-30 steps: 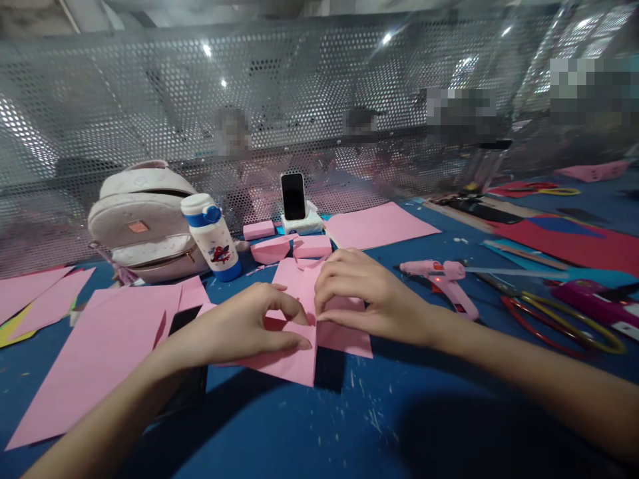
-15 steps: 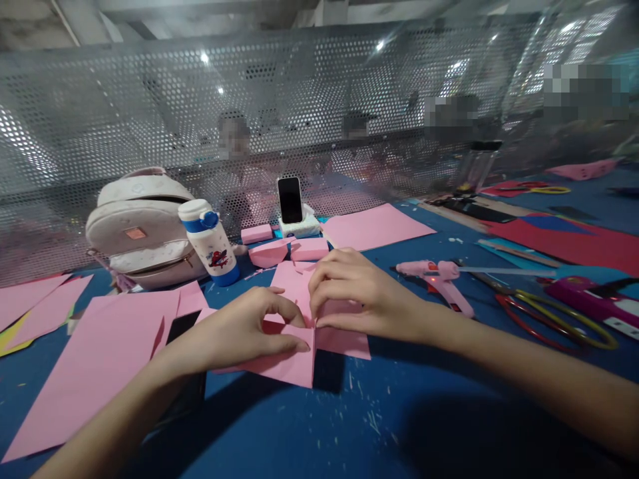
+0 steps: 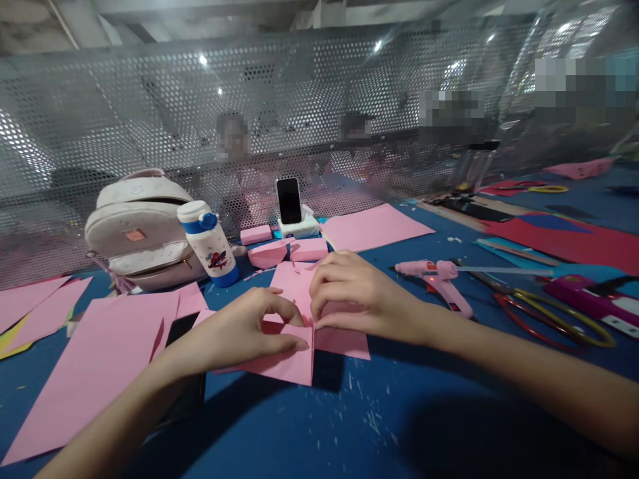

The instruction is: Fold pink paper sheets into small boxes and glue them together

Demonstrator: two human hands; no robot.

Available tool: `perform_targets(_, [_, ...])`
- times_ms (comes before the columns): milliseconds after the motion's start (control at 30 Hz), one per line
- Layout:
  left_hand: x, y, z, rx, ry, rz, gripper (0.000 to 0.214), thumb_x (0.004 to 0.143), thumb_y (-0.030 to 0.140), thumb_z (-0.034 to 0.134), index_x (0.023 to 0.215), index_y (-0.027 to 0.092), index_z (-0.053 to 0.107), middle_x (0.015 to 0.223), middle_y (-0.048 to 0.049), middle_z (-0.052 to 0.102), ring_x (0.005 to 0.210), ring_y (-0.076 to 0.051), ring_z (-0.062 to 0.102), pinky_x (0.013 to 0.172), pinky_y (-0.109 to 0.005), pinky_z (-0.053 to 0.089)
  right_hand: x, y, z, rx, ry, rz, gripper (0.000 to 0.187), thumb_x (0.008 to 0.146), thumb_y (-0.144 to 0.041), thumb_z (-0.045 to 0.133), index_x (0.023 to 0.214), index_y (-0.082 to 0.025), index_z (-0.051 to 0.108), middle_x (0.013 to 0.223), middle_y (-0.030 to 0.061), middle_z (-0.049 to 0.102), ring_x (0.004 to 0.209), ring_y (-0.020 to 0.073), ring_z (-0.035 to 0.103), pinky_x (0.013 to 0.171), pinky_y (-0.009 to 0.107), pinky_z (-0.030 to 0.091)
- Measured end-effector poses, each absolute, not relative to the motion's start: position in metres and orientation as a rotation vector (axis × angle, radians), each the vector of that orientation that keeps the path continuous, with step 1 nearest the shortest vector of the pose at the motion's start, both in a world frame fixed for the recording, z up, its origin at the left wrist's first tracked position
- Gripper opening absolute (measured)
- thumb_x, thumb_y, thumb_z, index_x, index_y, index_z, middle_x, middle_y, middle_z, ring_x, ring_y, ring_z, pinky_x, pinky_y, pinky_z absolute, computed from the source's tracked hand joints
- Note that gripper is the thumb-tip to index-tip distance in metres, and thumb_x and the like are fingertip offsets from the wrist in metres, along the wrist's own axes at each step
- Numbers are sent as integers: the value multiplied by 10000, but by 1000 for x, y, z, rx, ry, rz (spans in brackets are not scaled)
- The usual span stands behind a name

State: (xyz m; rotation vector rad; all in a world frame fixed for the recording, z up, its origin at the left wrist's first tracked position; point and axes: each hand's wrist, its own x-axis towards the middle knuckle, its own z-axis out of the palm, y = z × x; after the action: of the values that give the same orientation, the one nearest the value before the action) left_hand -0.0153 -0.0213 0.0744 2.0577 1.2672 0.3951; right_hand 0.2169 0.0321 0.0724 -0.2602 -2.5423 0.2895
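Note:
In the middle of the blue table, a folded piece of pink paper (image 3: 282,359) stands partly upright between my hands. My left hand (image 3: 249,329) is closed on its upper edge, thumb on the near face and fingers behind. My right hand (image 3: 349,293) pinches the same paper at its right corner; the fingertips nearly meet those of my left hand. More pink paper lies flat beneath and behind, partly covered by my hands. Small folded pink paper pieces (image 3: 269,253) sit just beyond. Right of my right hand rests a pink glue gun (image 3: 442,283) with a clear glue stick in it.
Large pink sheets (image 3: 94,359) and a dark flat object lie at left. A backpack (image 3: 140,233), a bottle (image 3: 208,245) and a propped phone (image 3: 289,201) stand behind. Scissors (image 3: 554,319) and a purple tool (image 3: 594,298) lie at right. A perforated metal panel (image 3: 299,86) closes the back.
Both hands keep their hold on the pink paper, almost unmoved. The whole view has shifted very slightly.

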Motion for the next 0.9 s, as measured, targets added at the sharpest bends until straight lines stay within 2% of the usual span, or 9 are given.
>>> perform_targets(600, [-14,-22,75,2073,1250,406,218,819,392,710,961,233,751,956,1,713,941,-186,613,848,-270,464,216,30,73,-282,-2556,268,96,932,-273,645,869,-209,677,919,25,673,946,187,551,962,359,344])
perform_targets(767, [-11,-22,79,2065,1237,401,203,820,370,704,948,219,753,906,0,709,868,-173,611,796,-263,468,216,31,72,-275,-2549,276,98,937,-272,637,874,-208,676,909,22,667,940,180,542,953,355,340])
perform_targets(900, [-11,-22,77,2065,1216,390,208,830,379,694,956,223,751,932,-3,723,921,-182,622,859,-283,474,216,31,72,-278,-2540,290,107,940,-284,633,869,-216,675,904,19,665,930,180,553,950,364,341])
